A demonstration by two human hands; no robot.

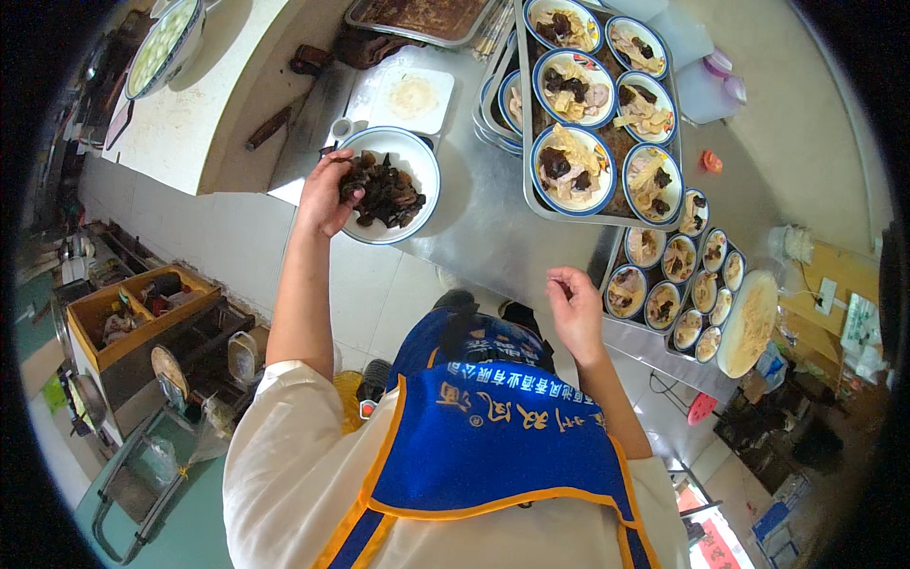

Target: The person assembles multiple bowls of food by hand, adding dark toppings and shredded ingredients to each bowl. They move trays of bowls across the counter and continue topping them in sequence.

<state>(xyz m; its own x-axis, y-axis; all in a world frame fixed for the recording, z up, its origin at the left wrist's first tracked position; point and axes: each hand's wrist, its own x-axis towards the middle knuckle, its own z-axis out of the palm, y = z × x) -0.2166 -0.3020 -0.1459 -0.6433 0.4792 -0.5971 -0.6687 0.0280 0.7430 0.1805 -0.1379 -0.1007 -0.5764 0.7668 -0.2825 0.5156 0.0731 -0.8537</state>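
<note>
Dark wood-ear fungus (387,194) lies heaped in a white mixing bowl (389,140) with a blue rim, at the near edge of the steel worktop (460,213), toward its left end. Left hand (327,197) is at the bowl's left rim, fingers bent over the fungus and thumb apart from them; dark pieces lie against the fingers, but cannot tell whether any are pinched. Right hand (575,308) hangs over the near edge, clear of the bowls, its fingers curled together toward the thumb; no item visible in that grip, and cannot tell if the tips are pressed shut. Right of the mixing bowl, a metal tray (566,219) carries blue-rimmed serving bowls (573,169); those in plain view hold pale strips topped with dark pieces, so that batch is judged filled. Toward the worktop's right end, a second tray (614,258) bears smaller-looking bowls (662,304); the nearer ones show dark topping, the farther ones are too small to read. Partly hidden bowls (513,100) at the first tray's left side cannot be assessed. Ample fungus is left in the mixing bowl; distribution judged well advanced, completion unconfirmed.
</note>
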